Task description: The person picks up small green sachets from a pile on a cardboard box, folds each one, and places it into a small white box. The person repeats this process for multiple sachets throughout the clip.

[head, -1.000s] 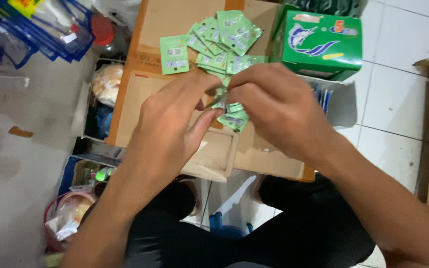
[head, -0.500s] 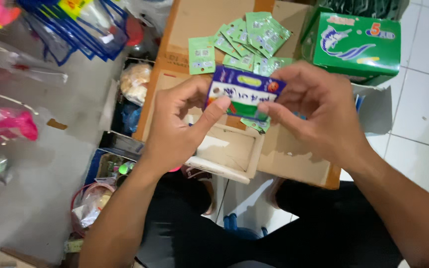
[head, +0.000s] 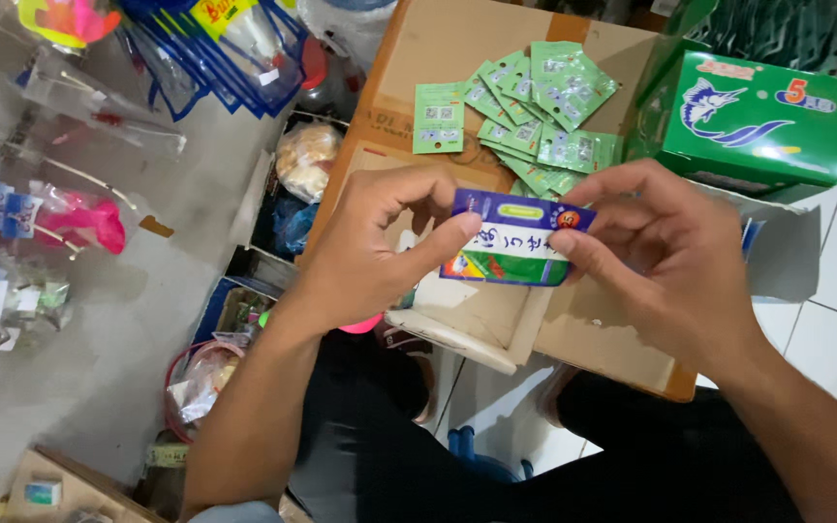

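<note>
I see my left hand (head: 370,257) and right hand (head: 666,266) both pinching a small flat packet (head: 511,242), glossy, blue-topped with a white and green face, thumbs and forefingers closed on its two ends above the cardboard box (head: 457,48). Behind it thin green sachets (head: 535,107) lie fanned in a loose heap on the box top. A green carton (head: 753,126) with a fish picture stands just right of them.
</note>
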